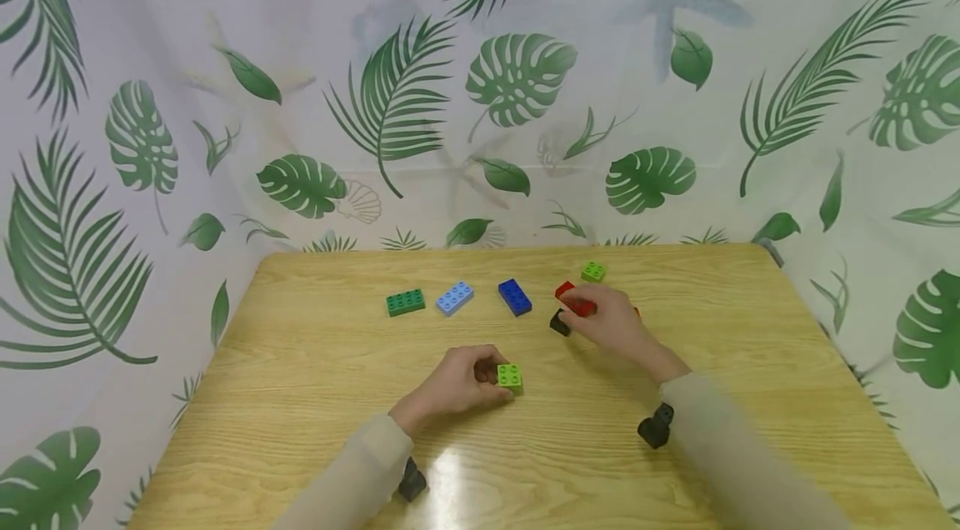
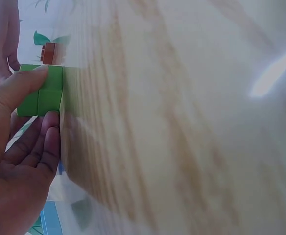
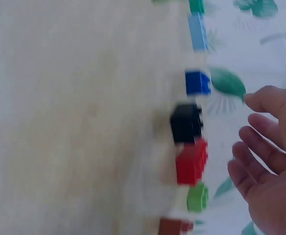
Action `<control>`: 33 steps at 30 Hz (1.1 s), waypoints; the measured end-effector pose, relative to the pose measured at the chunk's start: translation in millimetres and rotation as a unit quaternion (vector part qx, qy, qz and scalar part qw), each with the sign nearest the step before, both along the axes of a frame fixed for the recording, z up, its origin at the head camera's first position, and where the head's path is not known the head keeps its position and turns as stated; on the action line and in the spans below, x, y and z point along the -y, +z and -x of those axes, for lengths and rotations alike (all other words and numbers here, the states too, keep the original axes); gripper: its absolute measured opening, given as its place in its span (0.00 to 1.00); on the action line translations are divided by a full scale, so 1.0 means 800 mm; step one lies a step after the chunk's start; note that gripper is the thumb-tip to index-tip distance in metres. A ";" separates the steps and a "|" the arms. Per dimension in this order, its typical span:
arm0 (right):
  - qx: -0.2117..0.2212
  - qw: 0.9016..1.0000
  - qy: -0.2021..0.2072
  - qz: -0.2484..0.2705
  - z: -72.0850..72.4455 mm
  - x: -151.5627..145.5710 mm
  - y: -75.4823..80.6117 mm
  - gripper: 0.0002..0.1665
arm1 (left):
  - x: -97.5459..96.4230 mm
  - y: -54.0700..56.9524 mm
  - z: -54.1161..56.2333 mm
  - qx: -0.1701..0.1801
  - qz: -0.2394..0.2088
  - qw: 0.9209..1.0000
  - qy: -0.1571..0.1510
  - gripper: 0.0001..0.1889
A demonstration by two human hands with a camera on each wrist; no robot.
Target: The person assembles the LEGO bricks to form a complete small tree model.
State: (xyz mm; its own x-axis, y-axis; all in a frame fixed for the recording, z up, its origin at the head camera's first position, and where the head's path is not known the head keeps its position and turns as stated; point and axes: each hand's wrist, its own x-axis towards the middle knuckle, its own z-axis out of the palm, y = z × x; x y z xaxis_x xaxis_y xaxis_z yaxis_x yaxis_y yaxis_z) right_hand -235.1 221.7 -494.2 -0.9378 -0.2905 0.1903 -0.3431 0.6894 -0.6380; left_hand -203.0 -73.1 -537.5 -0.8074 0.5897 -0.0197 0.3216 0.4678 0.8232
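Note:
In the head view my left hand (image 1: 459,380) pinches a lime green brick (image 1: 509,377) between thumb and fingers, at the table's middle. The left wrist view shows the green block (image 2: 49,93) as two layers, standing on the tabletop, with the thumb on one side. My right hand (image 1: 609,320) is over the red brick (image 1: 573,297) and the black brick (image 1: 560,322), partly covering both. In the right wrist view its fingers (image 3: 260,147) are loosely bent, with nothing between them, apart from the black and red bricks.
Along the back of the wooden table (image 1: 315,397) lie a dark green brick (image 1: 406,302), a light blue brick (image 1: 454,297), a blue brick (image 1: 514,297) and a small lime brick (image 1: 592,272). A brown-orange brick (image 3: 172,226) shows beside them. A leaf-patterned cloth (image 1: 420,205) hangs behind.

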 end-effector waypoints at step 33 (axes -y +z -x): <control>0.072 0.993 -0.094 -0.017 0.099 -0.066 -0.050 0.34 | 0.005 -0.009 0.006 0.012 -0.012 1.000 -0.005 0.16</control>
State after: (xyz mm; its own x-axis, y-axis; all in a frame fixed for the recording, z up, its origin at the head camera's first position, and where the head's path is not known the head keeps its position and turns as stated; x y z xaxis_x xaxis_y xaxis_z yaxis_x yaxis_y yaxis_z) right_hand -314.0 274.4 -534.4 -0.9927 -0.1126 0.0439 -0.1142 0.7540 -0.6469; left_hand -207.4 -77.0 -544.4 -0.8010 0.5981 -0.0255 0.3054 0.4449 0.8419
